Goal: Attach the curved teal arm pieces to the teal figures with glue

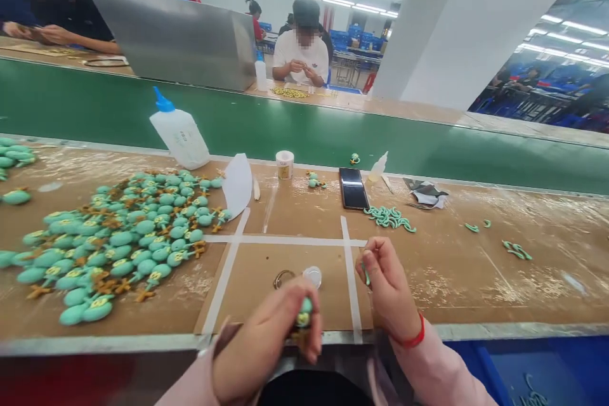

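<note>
The small green figurine (304,312) sits in the curled left hand (271,325), partly hidden by its fingers; its green top points away from the person, its yellow patch lies below that, and its brown end points back toward them, so the long axis runs near to far with a slight slant. Well apart from it, the right hand (386,282) pinches a thin green strip (366,274) between thumb and finger, its long axis also mostly near to far and its free end toward the person. A red wristband (415,337) circles that wrist.

Just beyond the left hand lie a metal ring (284,273) and a small round clear dish (313,276). Farther off to its left spreads a pile of similar figurines (121,239). Beyond the right hand I see a heap of curved green strips (387,217) and a dark phone (353,189). Past both hands runs a green belt (266,120), with a co-worker in a white shirt (304,57) across it.
</note>
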Action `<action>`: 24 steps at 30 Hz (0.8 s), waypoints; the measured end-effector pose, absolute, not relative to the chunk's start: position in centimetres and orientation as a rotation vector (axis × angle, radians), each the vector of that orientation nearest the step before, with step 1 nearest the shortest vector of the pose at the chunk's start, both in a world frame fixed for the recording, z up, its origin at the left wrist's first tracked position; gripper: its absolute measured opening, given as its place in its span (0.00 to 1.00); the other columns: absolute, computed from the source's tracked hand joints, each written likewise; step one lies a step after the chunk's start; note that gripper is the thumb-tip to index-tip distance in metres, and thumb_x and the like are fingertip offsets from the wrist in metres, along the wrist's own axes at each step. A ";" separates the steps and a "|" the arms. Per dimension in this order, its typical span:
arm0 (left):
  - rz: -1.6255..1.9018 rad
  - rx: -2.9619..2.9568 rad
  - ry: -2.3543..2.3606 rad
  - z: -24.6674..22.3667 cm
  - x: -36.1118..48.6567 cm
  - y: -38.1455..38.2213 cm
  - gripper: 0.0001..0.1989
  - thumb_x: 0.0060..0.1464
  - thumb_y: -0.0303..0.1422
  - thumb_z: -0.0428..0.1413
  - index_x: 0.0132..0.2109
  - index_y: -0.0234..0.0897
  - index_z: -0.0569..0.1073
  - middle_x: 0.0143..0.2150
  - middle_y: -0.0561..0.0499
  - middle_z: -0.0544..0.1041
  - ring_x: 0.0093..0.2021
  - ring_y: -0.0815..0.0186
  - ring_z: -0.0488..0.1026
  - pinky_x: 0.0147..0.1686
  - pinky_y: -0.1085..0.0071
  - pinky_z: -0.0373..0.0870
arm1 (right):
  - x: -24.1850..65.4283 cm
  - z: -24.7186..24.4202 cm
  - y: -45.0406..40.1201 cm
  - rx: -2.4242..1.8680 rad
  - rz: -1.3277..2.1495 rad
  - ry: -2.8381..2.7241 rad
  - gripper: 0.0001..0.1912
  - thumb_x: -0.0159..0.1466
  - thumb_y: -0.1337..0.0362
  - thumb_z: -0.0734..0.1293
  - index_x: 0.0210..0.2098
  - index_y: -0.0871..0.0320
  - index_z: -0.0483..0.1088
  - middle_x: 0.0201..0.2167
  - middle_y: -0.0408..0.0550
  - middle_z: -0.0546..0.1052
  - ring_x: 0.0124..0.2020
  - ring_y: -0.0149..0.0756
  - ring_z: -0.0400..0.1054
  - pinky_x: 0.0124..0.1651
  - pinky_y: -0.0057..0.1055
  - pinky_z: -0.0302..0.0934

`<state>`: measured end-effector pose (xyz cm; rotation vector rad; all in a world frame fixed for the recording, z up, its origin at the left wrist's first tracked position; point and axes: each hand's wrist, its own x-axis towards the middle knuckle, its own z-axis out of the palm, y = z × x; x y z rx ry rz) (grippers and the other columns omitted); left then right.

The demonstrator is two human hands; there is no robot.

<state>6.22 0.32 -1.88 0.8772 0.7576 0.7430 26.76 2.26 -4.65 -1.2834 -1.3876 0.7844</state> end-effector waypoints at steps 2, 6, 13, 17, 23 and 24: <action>0.639 0.947 0.739 -2.3 7.7 0.0 0.22 0.61 0.51 0.48 0.36 0.36 0.69 0.22 0.51 0.74 0.20 0.68 0.68 0.25 0.72 0.65 | 24.9 -4.1 1.1 -1.221 0.678 -1.486 0.07 0.72 0.59 0.57 0.38 0.54 0.59 0.25 0.39 0.64 0.25 0.29 0.61 0.30 0.27 0.58; 0.640 1.050 0.662 -2.8 8.7 -0.3 0.23 0.60 0.53 0.47 0.38 0.35 0.69 0.20 0.53 0.70 0.18 0.70 0.65 0.22 0.73 0.64 | 23.1 -3.6 -0.3 -1.184 0.424 -1.689 0.02 0.69 0.65 0.61 0.39 0.54 0.61 0.27 0.39 0.68 0.27 0.29 0.63 0.30 0.26 0.58; 0.718 1.087 0.669 -2.9 8.2 -0.7 0.23 0.60 0.53 0.47 0.34 0.36 0.67 0.18 0.56 0.66 0.16 0.71 0.62 0.20 0.75 0.60 | 22.9 -3.4 -1.3 -1.130 0.670 -1.644 0.04 0.67 0.61 0.64 0.36 0.54 0.65 0.28 0.41 0.69 0.29 0.30 0.66 0.31 0.24 0.62; 0.756 1.142 0.758 -2.8 7.9 -0.9 0.22 0.60 0.51 0.48 0.32 0.36 0.67 0.18 0.56 0.65 0.17 0.71 0.62 0.22 0.74 0.60 | 23.4 -2.8 -1.4 -1.155 1.076 -1.551 0.09 0.66 0.56 0.66 0.38 0.54 0.69 0.30 0.42 0.72 0.31 0.32 0.68 0.34 0.26 0.65; 0.749 1.196 0.797 -2.5 7.5 -1.1 0.20 0.61 0.49 0.49 0.30 0.37 0.66 0.19 0.56 0.65 0.20 0.69 0.62 0.24 0.71 0.60 | 23.8 -1.8 -1.4 -1.184 1.360 -1.473 0.12 0.60 0.54 0.72 0.31 0.56 0.73 0.25 0.43 0.76 0.27 0.33 0.71 0.34 0.27 0.64; 0.756 1.201 0.805 -2.4 7.4 -1.2 0.20 0.61 0.49 0.48 0.30 0.37 0.66 0.20 0.56 0.65 0.20 0.69 0.62 0.25 0.71 0.60 | 23.8 -1.7 -1.6 -1.156 1.403 -1.470 0.11 0.61 0.54 0.71 0.32 0.56 0.73 0.24 0.43 0.76 0.27 0.34 0.71 0.35 0.28 0.65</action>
